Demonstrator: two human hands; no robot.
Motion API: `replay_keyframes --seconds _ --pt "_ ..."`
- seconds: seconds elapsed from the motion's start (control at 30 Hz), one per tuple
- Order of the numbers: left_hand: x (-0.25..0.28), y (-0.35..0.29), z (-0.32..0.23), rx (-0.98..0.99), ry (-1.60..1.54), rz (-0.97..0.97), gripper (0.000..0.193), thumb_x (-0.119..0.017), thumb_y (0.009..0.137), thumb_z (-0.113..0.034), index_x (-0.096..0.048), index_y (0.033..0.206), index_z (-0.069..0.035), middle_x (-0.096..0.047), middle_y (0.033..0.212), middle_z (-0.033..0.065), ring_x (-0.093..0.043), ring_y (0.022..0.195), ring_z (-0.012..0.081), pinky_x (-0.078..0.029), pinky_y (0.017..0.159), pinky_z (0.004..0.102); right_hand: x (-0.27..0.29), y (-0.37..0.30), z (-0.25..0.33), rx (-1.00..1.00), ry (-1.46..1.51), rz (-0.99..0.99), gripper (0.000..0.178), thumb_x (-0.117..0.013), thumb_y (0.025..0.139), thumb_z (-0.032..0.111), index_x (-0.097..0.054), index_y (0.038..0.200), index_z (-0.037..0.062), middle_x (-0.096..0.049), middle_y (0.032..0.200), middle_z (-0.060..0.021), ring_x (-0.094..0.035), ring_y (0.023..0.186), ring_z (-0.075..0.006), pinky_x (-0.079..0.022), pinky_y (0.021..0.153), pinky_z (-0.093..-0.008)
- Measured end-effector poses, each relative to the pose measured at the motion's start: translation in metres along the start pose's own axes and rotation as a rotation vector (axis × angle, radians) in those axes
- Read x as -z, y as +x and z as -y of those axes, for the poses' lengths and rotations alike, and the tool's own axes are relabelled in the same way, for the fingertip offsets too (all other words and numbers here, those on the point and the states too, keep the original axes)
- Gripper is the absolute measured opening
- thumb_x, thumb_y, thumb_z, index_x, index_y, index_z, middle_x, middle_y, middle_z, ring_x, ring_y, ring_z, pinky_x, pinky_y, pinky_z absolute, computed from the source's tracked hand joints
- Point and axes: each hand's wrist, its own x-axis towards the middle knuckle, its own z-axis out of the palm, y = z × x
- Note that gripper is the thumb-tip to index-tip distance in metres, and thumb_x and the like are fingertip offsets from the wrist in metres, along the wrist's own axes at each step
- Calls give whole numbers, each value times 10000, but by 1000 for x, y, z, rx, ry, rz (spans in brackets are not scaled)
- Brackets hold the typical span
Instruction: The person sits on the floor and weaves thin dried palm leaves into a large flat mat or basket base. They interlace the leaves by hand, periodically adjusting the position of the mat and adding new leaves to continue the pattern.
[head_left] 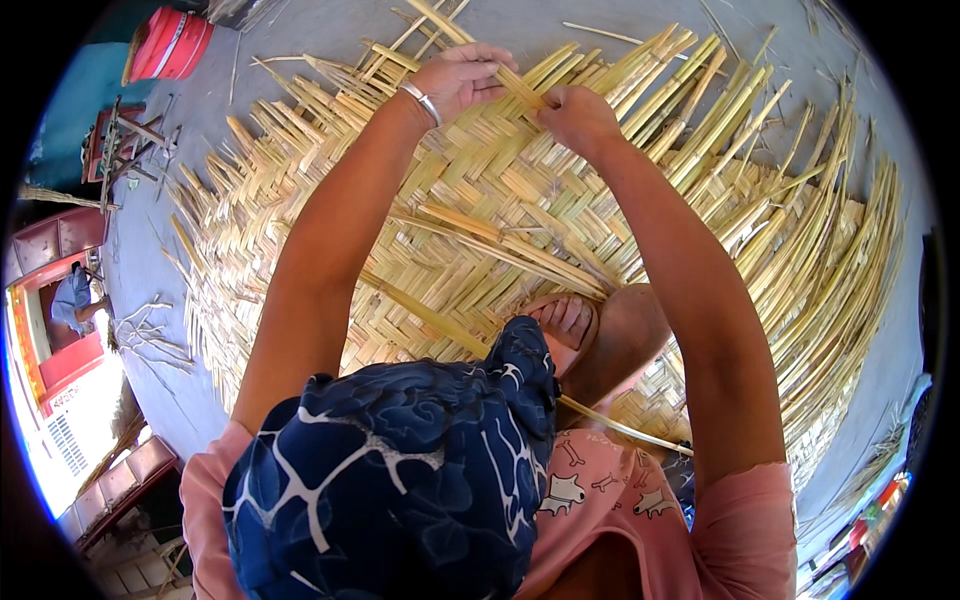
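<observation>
At far left is another person (72,298) in blue, then twigs (155,332) on the floor (310,28). The woven mat (530,190) spreads across the middle. Over its far part, the left hand (458,82) has half-curled fingers against a strip (522,92); how firmly, I cannot tell. A sandalled foot (565,322) rests on the mat. The right hand (582,122) pinches the strip between thumb and fingers.

Both our arms (325,230) reach fwd over the woven mat (520,190), elbows (735,350) slightly bent. Our L hand (462,80), fingers half-curled, & R hand (580,118), thumb-and-finger pinched, sit nr its far edge.
</observation>
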Motion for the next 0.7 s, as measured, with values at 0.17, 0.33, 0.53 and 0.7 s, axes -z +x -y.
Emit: replay_keyframes --seconds 0.17,0.33,0.53,0.7 --pt "-6 37 5 6 48 37 166 -507 882 -29 -592 1024 -36 -600 1139 113 -591 1031 178 -488 909 311 -15 -3 1 -124 69 -206 246 -561 796 268 -664 867 56 -664 886 -179 -636 876 -339 -497 775 -419" --pt "-49 63 0 127 722 -128 196 -520 864 -77 -612 1034 -48 -613 1023 68 -592 959 146 -487 857 283 -14 -8 -2 -225 180 -294 240 -560 796 257 -667 862 53 -663 850 -186 -637 851 -350 -498 759 -424" --pt "-47 94 12 -46 1364 -116 252 -612 800 -143 -644 1025 -34 -674 954 137 -638 855 253 -489 788 348 -13 -23 4 -182 292 -346 232 -554 809 241 -672 864 50 -661 828 -191 -635 814 -358 -496 747 -424" --pt "-63 94 -6 86 1748 -142 275 -665 757 -176 -672 1001 -47 -673 950 174 -644 868 302 -495 782 363 -13 -30 4 -179 402 -373 228 -569 806 245 -674 863 51 -660 809 -188 -635 792 -349 -496 742 -414"
